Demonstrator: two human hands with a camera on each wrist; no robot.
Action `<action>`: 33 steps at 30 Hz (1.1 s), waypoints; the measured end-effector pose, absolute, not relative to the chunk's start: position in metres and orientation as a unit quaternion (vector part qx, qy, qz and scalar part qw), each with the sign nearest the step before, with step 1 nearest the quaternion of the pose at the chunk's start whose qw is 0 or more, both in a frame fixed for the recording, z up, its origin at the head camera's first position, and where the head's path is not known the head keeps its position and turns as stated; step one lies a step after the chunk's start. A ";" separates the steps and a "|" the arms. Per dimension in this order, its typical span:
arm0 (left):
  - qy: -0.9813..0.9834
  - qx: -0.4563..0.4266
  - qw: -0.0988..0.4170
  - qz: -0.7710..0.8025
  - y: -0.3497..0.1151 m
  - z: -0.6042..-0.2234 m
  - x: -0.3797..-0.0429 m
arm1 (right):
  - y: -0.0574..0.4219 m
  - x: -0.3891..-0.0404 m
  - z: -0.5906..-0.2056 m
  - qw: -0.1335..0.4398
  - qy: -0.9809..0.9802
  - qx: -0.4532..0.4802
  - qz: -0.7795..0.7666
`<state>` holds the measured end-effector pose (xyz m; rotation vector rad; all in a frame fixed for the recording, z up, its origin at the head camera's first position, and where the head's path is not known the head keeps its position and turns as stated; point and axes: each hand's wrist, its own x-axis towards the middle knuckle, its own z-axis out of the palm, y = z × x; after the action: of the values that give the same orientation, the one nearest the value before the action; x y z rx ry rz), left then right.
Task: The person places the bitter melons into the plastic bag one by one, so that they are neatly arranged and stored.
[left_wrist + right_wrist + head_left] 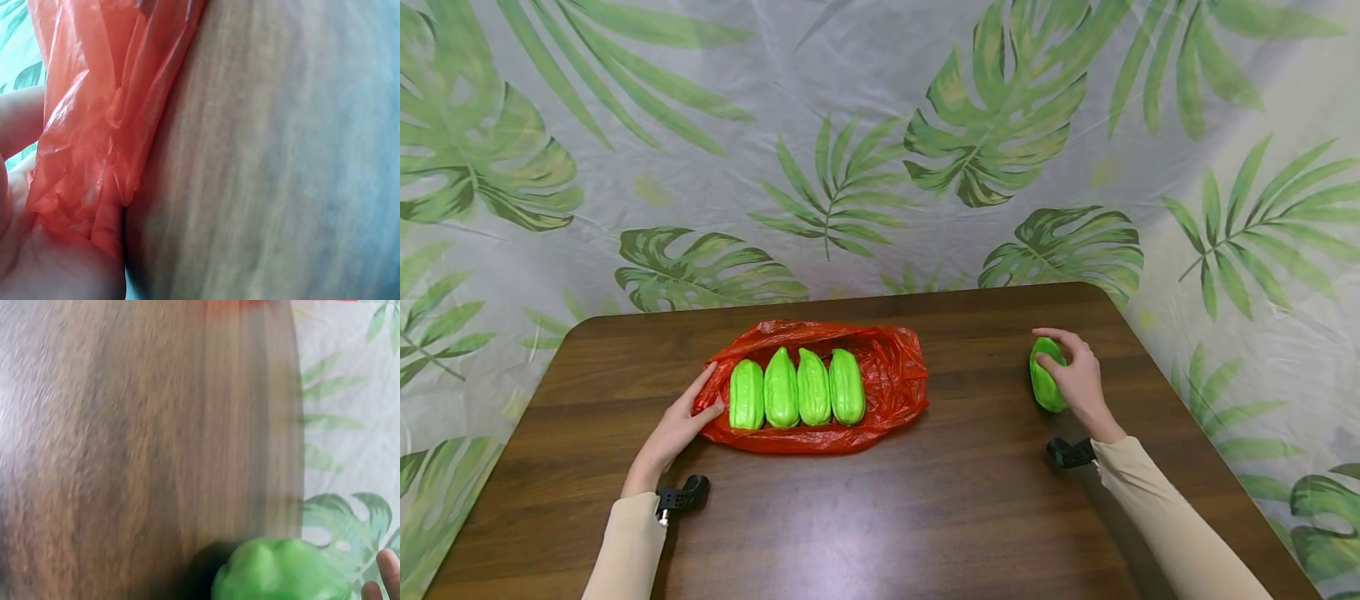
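Observation:
A crinkled red plastic bag [891, 383] lies on the table with its mouth spread wide. Several bright green, long, ridged fruit-like pieces [781, 390] sit side by side in it. My left hand [677, 429] holds the bag's left end, thumb on the near side; in the left wrist view the red film [94, 125] lies across the fingers. Far to the right, my right hand [1081, 379] arches over another green ridged piece [1045, 387], the thumb across it. In the right wrist view, fingertips [389, 572] stand apart from that piece [275, 575].
The dark brown wooden table [880, 533] has rounded far corners. Behind it and at the sides hangs a pale cloth [865, 50] with a green leaf print. A dark wrist strap [683, 493] is on the left wrist, another [1069, 452] on the right.

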<state>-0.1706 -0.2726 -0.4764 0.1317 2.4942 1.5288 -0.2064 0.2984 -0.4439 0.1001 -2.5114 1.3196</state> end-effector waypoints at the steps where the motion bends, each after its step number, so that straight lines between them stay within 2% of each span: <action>1: 0.847 0.045 0.106 0.520 -0.273 -0.476 -0.171 | 0.300 -0.206 -0.445 0.150 -0.874 0.035 0.460; 33: 0.849 0.042 0.100 0.516 -0.273 -0.479 -0.171 | 0.311 -0.206 -0.460 0.062 -0.914 -0.002 0.402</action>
<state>-0.1715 -0.2733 -0.4794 0.1248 2.5114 1.5266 -0.2065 0.3114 -0.4603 -0.0065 -2.7626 1.2144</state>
